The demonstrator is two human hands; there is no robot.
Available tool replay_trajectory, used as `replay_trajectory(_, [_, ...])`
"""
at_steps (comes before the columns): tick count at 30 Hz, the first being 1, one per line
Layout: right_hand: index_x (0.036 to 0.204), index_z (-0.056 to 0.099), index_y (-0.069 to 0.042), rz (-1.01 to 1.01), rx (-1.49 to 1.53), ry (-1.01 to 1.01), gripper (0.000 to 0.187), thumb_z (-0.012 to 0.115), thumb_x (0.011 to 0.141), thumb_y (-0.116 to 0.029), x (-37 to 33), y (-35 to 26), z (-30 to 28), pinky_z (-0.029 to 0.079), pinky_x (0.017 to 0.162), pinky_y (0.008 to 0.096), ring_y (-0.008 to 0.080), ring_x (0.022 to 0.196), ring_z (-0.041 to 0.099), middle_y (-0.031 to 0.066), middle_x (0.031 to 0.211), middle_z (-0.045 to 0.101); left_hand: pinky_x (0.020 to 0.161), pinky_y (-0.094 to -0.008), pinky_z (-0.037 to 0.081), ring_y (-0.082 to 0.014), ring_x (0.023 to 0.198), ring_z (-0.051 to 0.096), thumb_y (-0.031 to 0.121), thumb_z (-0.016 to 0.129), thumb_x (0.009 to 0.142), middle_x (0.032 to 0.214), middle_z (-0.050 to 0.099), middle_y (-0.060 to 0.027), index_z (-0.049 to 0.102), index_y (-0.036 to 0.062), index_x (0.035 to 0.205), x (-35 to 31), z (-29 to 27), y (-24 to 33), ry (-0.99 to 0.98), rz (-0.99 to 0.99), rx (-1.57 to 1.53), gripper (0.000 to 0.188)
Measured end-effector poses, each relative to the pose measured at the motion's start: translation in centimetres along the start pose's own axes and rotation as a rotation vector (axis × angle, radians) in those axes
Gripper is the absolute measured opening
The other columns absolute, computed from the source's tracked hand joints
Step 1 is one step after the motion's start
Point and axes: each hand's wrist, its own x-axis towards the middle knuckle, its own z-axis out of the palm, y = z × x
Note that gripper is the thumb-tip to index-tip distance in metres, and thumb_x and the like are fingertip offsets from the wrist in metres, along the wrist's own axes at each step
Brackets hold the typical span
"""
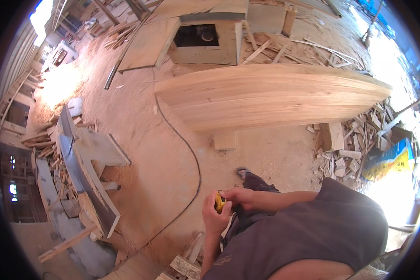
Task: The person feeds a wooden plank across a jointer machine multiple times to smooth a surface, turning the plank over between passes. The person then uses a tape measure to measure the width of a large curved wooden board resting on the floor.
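A small yellow and black tape measure [219, 202] is held in front of my body, above the dusty floor. My left hand [213, 215] is wrapped round it from the left, thumb and fingers on its case. From the right, my right hand [238, 197] reaches to the upper end of the tape measure, with its fingers closed against it. The fingers cover part of the case, and no drawn-out blade can be made out. Beyond both hands lies a wide wooden slab [270, 96], raised off the floor on wood blocks.
A dark cable [197, 161] curves across the floor. At left stands a machine with a long metal table [86, 186]. A wooden box-like bench [203, 53] is behind the slab. Scrap wood [352, 154] and a blue and yellow sack [389, 161] lie at right.
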Motion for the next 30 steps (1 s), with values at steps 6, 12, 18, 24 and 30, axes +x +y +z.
replay_trajectory(6, [0.106, 0.065, -0.008, 0.097, 0.015, -0.027, 0.036, 0.058, 0.098, -0.042, 5.4, -2.4, -0.6, 0.049, 0.068, 0.0338, 0.0194, 0.075, 0.060, 0.0051, 0.088, 0.066, 0.088, -0.0451, 0.051, -0.0394, 0.101, 0.063, 0.020, 0.080, 0.080, 0.112, 0.062, -0.0230, 0.057, -0.0045, 0.126, 3.0, -2.5, -2.7, 0.006, -0.028, 0.028, 0.058])
replay_trajectory(12, [0.099, 0.062, -0.011, -0.001, -0.221, 0.245, 0.031, 0.061, 0.096, -0.041, 12.6, -10.6, 6.2, 0.050, 0.060, 0.0335, 0.0190, 0.067, 0.061, 0.0058, 0.086, 0.066, 0.089, -0.0444, 0.050, -0.0371, 0.102, 0.062, 0.014, 0.076, 0.082, 0.115, 0.062, -0.0212, 0.057, -0.0031, 0.125, 7.4, -11.8, -8.1, 0.112, -0.189, 0.223, 0.050])
replay_trajectory(18, [0.095, 0.059, -0.011, -0.152, -0.443, 0.335, 0.026, 0.061, 0.095, -0.037, 24.7, -21.7, 13.0, 0.045, 0.048, 0.0289, 0.0145, 0.056, 0.058, 0.0050, 0.076, 0.061, 0.079, -0.0385, 0.053, -0.0299, 0.089, 0.067, 0.012, 0.070, 0.088, 0.101, 0.069, -0.0181, 0.062, -0.0061, 0.115, 5.8, -19.2, -19.1, 0.383, -0.455, 0.240, 0.034])
replay_trajectory(24, [0.092, 0.059, -0.011, -0.529, -0.433, 0.504, 0.025, 0.067, 0.089, -0.035, 39.6, -33.5, 18.5, 0.040, 0.044, 0.0297, 0.0127, 0.052, 0.054, 0.0024, 0.072, 0.057, 0.070, -0.0311, 0.052, -0.0165, 0.078, 0.066, 0.014, 0.068, 0.091, 0.087, 0.070, -0.0108, 0.067, -0.0019, 0.108, 2.0, -23.1, -30.6, 0.300, -0.955, -0.140, 0.024])
replay_trajectory(30, [0.099, 0.063, -0.006, -0.632, -0.575, 0.915, 0.035, 0.074, 0.080, -0.034, 51.9, -42.3, 19.3, 0.042, 0.046, 0.0317, 0.0151, 0.054, 0.056, 0.0059, 0.074, 0.059, 0.070, -0.0322, 0.052, -0.0178, 0.077, 0.066, 0.010, 0.067, 0.091, 0.089, 0.071, -0.0113, 0.067, -0.0021, 0.110, 7.8, -33.6, -40.7, 0.355, -0.846, -0.064, 0.022])
